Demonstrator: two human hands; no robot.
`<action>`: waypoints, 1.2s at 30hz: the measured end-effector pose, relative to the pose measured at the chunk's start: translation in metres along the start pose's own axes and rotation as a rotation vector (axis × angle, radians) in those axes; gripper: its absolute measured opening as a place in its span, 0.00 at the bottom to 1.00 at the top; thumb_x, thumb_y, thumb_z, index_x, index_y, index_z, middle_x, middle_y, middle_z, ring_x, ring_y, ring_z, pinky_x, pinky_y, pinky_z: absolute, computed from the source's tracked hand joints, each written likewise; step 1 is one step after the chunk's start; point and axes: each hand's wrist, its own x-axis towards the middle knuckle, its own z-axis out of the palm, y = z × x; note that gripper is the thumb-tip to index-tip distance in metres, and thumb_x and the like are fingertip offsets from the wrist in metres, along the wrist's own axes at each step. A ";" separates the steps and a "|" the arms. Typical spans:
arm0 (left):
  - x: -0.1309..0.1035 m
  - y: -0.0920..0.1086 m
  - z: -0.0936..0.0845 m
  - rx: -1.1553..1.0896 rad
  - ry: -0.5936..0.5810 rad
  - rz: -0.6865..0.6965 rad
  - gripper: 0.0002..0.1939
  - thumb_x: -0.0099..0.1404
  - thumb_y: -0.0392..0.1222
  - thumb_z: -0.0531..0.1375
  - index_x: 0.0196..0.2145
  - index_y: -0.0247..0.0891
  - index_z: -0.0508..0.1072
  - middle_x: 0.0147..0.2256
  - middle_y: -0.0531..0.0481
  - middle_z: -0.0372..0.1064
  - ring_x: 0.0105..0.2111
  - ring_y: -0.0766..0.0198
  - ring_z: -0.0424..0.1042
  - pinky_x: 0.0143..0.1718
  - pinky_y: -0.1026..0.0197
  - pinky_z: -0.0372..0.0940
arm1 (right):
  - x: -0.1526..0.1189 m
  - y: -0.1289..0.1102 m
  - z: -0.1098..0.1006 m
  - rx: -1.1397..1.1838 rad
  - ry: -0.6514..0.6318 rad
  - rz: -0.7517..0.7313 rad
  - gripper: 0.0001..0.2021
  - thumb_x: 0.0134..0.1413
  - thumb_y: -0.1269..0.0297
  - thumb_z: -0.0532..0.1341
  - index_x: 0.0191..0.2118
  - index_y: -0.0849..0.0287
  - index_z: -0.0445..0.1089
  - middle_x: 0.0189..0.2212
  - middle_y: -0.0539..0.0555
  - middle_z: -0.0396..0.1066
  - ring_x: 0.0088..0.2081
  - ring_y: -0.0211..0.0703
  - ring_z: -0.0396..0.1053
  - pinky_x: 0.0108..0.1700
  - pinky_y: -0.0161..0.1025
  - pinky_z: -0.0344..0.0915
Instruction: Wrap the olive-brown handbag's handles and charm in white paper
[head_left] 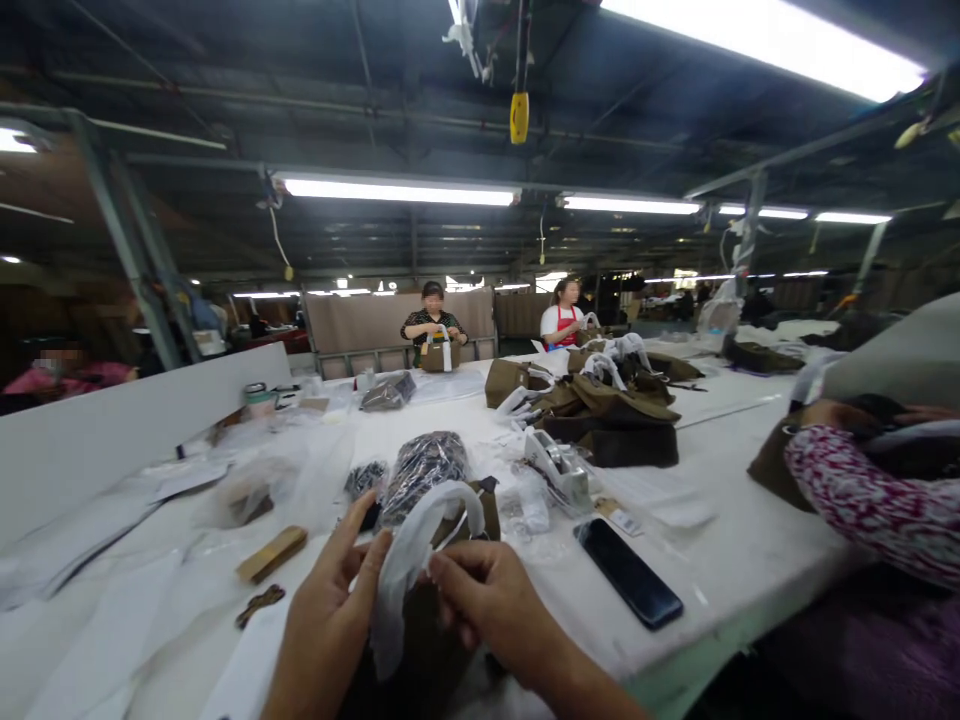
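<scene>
An olive-brown bag (420,640) sits at the near table edge, its handle wrapped in white paper (416,545). My left hand (326,625) pinches the white wrapping from the left, fingers extended. From the right, my right hand (487,605) grips the same wrapped handle, fingers curled around it. Both hands are low in the view, just in front of me.
A black phone (628,572) lies right of my hands. Plastic bags of dark parts (420,470), a tape dispenser (559,470) and a pile of olive bags (611,415) lie further back. A co-worker's patterned sleeve (870,500) is at right. Two people work at the far end.
</scene>
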 end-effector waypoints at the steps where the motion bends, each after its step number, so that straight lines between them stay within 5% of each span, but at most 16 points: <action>1: 0.002 0.001 0.001 -0.040 -0.044 -0.050 0.41 0.64 0.64 0.60 0.67 0.39 0.60 0.58 0.42 0.70 0.53 0.47 0.73 0.46 0.54 0.73 | 0.000 -0.005 0.001 -0.022 -0.020 -0.022 0.27 0.57 0.39 0.62 0.30 0.64 0.74 0.18 0.49 0.68 0.14 0.27 0.57 0.15 0.27 0.49; 6: 0.012 0.011 0.006 -0.112 -0.136 -0.067 0.44 0.62 0.64 0.62 0.66 0.32 0.59 0.58 0.39 0.70 0.59 0.47 0.68 0.60 0.50 0.63 | 0.003 -0.023 -0.009 -0.102 -0.087 -0.090 0.25 0.59 0.42 0.62 0.25 0.62 0.70 0.20 0.49 0.69 0.15 0.28 0.59 0.18 0.28 0.53; 9: 0.014 0.016 0.005 -0.192 -0.162 -0.089 0.43 0.62 0.61 0.64 0.65 0.32 0.61 0.50 0.41 0.77 0.52 0.49 0.74 0.52 0.53 0.70 | 0.004 -0.024 -0.016 -0.142 -0.111 -0.089 0.25 0.60 0.43 0.61 0.27 0.62 0.71 0.21 0.50 0.69 0.17 0.29 0.60 0.18 0.28 0.53; 15: 0.017 0.031 0.003 -0.159 0.067 -0.007 0.30 0.56 0.56 0.71 0.52 0.37 0.75 0.38 0.49 0.81 0.39 0.56 0.79 0.39 0.63 0.73 | -0.012 -0.027 -0.020 0.010 0.136 -0.166 0.17 0.59 0.50 0.65 0.41 0.60 0.68 0.24 0.48 0.72 0.18 0.32 0.66 0.20 0.28 0.61; 18: 0.022 0.041 0.004 -0.104 0.072 0.123 0.22 0.57 0.56 0.70 0.43 0.38 0.79 0.33 0.51 0.81 0.32 0.60 0.79 0.33 0.66 0.72 | -0.016 -0.039 -0.023 0.273 -0.044 -0.216 0.14 0.58 0.56 0.67 0.43 0.60 0.72 0.37 0.56 0.78 0.34 0.39 0.77 0.36 0.33 0.74; 20: 0.025 0.047 0.005 -0.061 0.079 0.221 0.18 0.58 0.55 0.69 0.39 0.38 0.79 0.30 0.52 0.80 0.29 0.62 0.78 0.31 0.68 0.71 | -0.014 -0.048 -0.026 0.354 -0.200 -0.262 0.17 0.57 0.62 0.69 0.51 0.57 0.72 0.49 0.58 0.77 0.50 0.45 0.76 0.52 0.40 0.72; 22: 0.027 0.052 0.007 -0.018 0.091 0.288 0.15 0.59 0.53 0.68 0.38 0.40 0.80 0.30 0.54 0.79 0.28 0.64 0.78 0.30 0.69 0.71 | -0.009 -0.054 -0.029 0.283 -0.236 -0.312 0.19 0.58 0.65 0.68 0.55 0.54 0.71 0.52 0.56 0.76 0.55 0.47 0.73 0.57 0.43 0.69; 26: 0.027 0.056 0.010 0.032 0.088 0.371 0.13 0.60 0.50 0.67 0.39 0.41 0.81 0.29 0.55 0.79 0.25 0.64 0.78 0.28 0.69 0.71 | 0.002 -0.062 -0.030 -0.179 0.043 -0.499 0.10 0.63 0.66 0.62 0.48 0.51 0.78 0.36 0.51 0.79 0.37 0.39 0.77 0.42 0.36 0.73; 29: 0.025 0.058 0.010 0.058 0.087 0.413 0.12 0.61 0.50 0.67 0.40 0.41 0.80 0.28 0.56 0.79 0.25 0.65 0.78 0.28 0.69 0.72 | 0.007 -0.070 -0.028 -0.469 0.193 -0.648 0.10 0.63 0.66 0.61 0.43 0.52 0.81 0.37 0.53 0.75 0.38 0.39 0.73 0.42 0.35 0.69; 32: 0.022 0.060 0.009 0.079 0.109 0.427 0.11 0.62 0.49 0.66 0.39 0.42 0.80 0.26 0.57 0.78 0.25 0.66 0.78 0.29 0.71 0.71 | 0.010 -0.076 -0.023 -0.407 0.187 -0.579 0.09 0.61 0.62 0.63 0.38 0.55 0.81 0.38 0.54 0.74 0.35 0.37 0.70 0.37 0.33 0.67; 36: 0.021 0.060 0.011 0.098 0.109 0.482 0.10 0.64 0.48 0.66 0.41 0.44 0.80 0.30 0.58 0.80 0.27 0.67 0.78 0.31 0.72 0.72 | 0.014 -0.077 -0.016 -0.178 0.118 -0.336 0.11 0.57 0.57 0.66 0.36 0.60 0.78 0.24 0.48 0.72 0.21 0.31 0.62 0.24 0.30 0.60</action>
